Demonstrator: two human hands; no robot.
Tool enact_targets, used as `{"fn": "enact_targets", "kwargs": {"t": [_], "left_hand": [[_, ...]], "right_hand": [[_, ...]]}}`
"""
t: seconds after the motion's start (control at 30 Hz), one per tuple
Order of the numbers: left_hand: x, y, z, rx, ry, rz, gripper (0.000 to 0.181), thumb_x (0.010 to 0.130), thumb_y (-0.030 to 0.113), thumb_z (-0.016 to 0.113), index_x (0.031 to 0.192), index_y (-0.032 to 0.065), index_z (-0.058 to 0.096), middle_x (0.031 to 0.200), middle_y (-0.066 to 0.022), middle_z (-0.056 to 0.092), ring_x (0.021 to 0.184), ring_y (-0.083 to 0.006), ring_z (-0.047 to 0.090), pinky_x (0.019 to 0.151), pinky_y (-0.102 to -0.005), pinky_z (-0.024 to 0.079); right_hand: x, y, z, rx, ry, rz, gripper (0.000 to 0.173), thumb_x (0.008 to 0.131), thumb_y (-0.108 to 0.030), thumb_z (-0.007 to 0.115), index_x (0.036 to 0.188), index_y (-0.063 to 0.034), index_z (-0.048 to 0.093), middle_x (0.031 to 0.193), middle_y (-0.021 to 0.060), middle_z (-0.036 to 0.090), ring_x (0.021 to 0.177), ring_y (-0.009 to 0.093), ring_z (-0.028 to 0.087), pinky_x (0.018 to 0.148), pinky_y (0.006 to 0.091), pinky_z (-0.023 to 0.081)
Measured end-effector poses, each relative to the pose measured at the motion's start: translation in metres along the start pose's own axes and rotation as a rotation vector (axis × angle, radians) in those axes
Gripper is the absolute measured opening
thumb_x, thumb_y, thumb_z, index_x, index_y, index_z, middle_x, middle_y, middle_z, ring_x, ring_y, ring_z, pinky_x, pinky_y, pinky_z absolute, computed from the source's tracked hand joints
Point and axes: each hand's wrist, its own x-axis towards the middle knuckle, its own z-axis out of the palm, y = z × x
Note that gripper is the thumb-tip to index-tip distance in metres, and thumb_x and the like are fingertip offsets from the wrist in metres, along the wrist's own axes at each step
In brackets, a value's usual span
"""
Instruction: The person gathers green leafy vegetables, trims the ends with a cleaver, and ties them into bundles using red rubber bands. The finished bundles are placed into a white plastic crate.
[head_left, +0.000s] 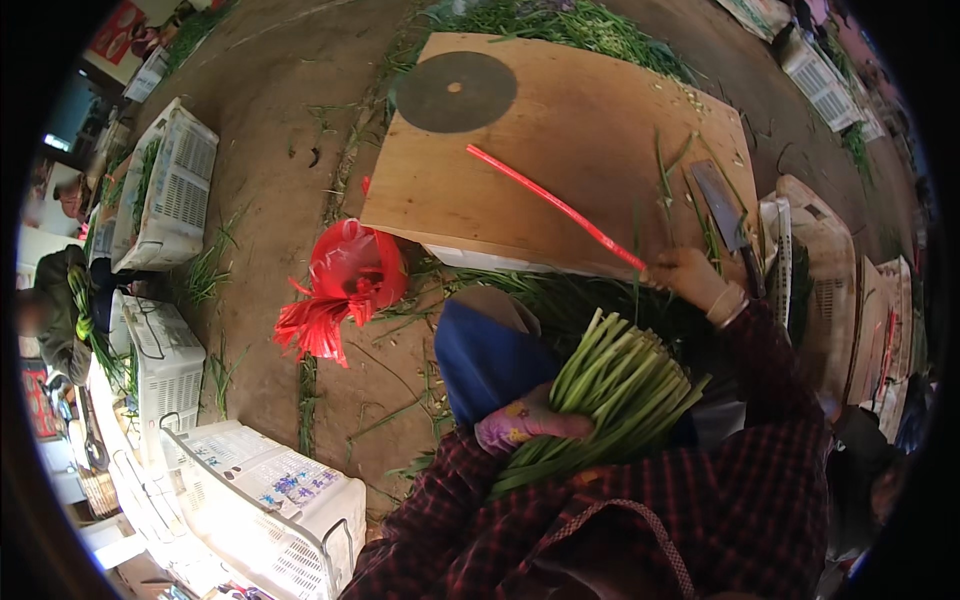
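Observation:
My left hand (525, 424), in a pink floral fingerless glove, clasps a thick bundle of green chive-like stalks (622, 375) against my lap, cut ends pointing up and away from me. Over the near right edge of a plywood board (570, 180), my right hand (686, 276) pinches one end of a red plastic strip (555, 201). The strip stretches diagonally over the board towards its far left. Close to the right hand lies a cleaver (721, 206) with a dark handle, among loose green leaves.
A grey disc (456, 91) rests on the board's far left corner. Left of the board stands a red bucket (358, 259) with more red strips (319, 330) hanging over its rim. White plastic crates (262, 487) line the left side. Cut greens (585, 34) lie beyond the board. A person (64, 315) is at far left.

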Motion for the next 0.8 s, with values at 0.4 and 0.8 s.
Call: {"fn": "enact_targets", "kwargs": {"t": [0.4, 0.8], "left_hand": [[0.027, -0.018, 0.014, -0.011, 0.068, -0.015, 0.094, 0.068, 0.026, 0.081, 0.142, 0.0038, 0.026, 0.138, -0.0151, 0.041, 0.127, -0.0244, 0.042, 0.105, -0.0379, 0.035], [-0.018, -0.12, -0.172, -0.463, -0.027, -0.025, 0.069, 0.088, 0.03, 0.06, 0.142, 0.0045, 0.026, 0.144, -0.013, 0.031, 0.128, -0.0217, 0.037, 0.107, -0.0382, 0.03]], "right_hand": [[-0.097, 0.099, 0.116, 1.299, -0.48, 0.148, 0.021, 0.088, -0.018, 0.06, 0.101, -0.0026, 0.067, 0.095, 0.0072, 0.068, 0.086, 0.018, 0.063, 0.078, 0.0308, 0.049], [-0.181, 0.089, 0.07, 0.328, -0.223, -0.163, 0.019, 0.076, -0.016, 0.068, 0.087, -0.0017, 0.069, 0.085, 0.0145, 0.064, 0.081, 0.026, 0.062, 0.075, 0.0339, 0.049]]}}
